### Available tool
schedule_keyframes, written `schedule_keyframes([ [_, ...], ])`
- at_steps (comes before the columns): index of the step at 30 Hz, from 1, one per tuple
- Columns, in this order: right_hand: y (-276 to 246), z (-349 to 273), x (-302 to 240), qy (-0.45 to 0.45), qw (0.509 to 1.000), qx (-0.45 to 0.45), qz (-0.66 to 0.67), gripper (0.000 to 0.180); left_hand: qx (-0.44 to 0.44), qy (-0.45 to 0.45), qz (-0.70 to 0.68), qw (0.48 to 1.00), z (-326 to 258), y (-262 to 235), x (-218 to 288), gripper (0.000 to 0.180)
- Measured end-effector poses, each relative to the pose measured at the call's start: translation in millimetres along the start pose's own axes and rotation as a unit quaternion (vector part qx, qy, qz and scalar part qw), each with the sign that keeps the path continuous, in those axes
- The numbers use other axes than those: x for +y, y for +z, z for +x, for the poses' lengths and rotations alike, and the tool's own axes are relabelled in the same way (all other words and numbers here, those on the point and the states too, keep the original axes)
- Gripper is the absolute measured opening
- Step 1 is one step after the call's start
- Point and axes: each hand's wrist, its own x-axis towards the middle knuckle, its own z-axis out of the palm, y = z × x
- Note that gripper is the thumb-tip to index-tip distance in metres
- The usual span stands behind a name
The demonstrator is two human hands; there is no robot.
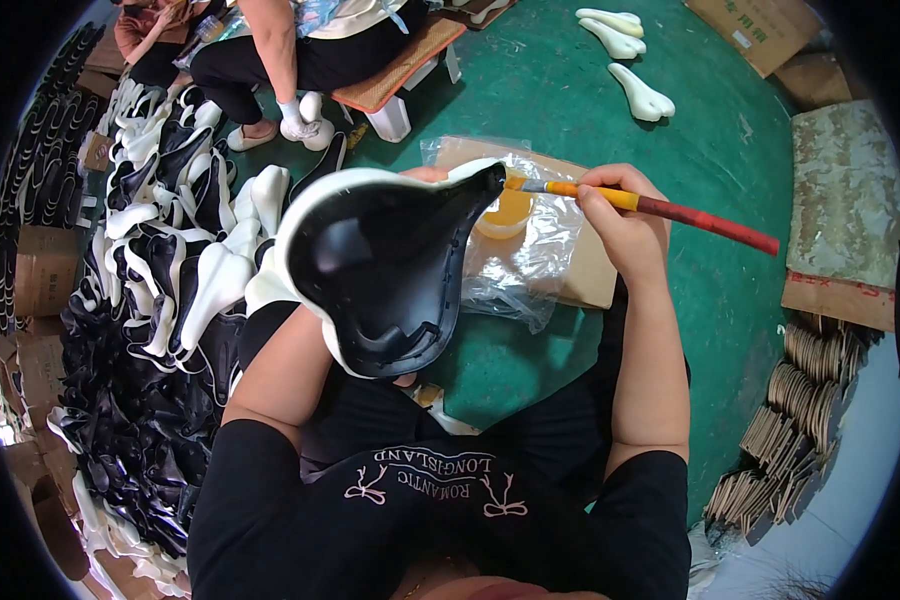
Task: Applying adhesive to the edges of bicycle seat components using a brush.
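A bicycle saddle point(380, 270), black hollow shell with a white padded edge, is tipped so that its hollow underside faces me. My left hand point(425, 174) supports it from behind; only some fingertips show at its edge, and the rest is hidden. Closed round a paintbrush point(705, 222) with a yellow and red handle is my right hand point(625, 220). The brush tip touches or nearly touches the saddle's narrow nose. Just beneath the brush stands a round tub point(510, 212) of yellowish liquid, partly covered by the saddle.
Under the tub lie clear plastic film point(530, 295) and cardboard point(595, 270). White and black saddle parts point(210, 280) heap up at the left. A seated person point(300, 60) works on a low bench point(410, 65) ahead. White saddle pads point(640, 92) lie on the green floor; brown pieces point(780, 430) stack at right.
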Motion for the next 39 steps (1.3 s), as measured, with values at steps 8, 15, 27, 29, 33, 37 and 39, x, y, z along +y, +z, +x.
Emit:
schedule_keyframes([
  [8,12.9,-3.3,-2.5,-0.081,0.996,0.017,-0.045,0.010,-0.012,0.093,0.059,0.994,-4.7,-8.8,-7.4,0.035],
  [15,7.2,0.9,15.4,0.030,0.998,0.037,0.046,0.011,-0.004,0.133,0.077,0.988,-0.6,-30.9,-24.9,0.035],
  [27,14.0,10.8,27.2,0.030,0.999,-0.004,-0.039,0.011,0.026,0.376,0.484,0.790,39.6,-41.0,-32.1,0.043],
  [29,3.8,9.9,16.6,0.061,0.996,-0.015,0.066,0.008,0.027,0.381,0.512,0.769,38.6,-34.0,-27.7,0.043],
  [33,-1.3,3.4,1.0,0.098,0.978,-0.050,0.178,0.009,-0.010,0.357,0.466,0.810,37.1,-27.7,-22.8,0.041],
  [37,-3.5,5.3,5.9,0.123,0.972,-0.071,0.185,0.010,-0.011,0.333,0.458,0.824,32.4,-8.1,-18.7,0.039],
  [39,-3.0,7.7,7.9,0.068,0.986,-0.044,0.143,0.010,-0.018,0.327,0.458,0.826,33.3,-8.5,-19.8,0.038],
])
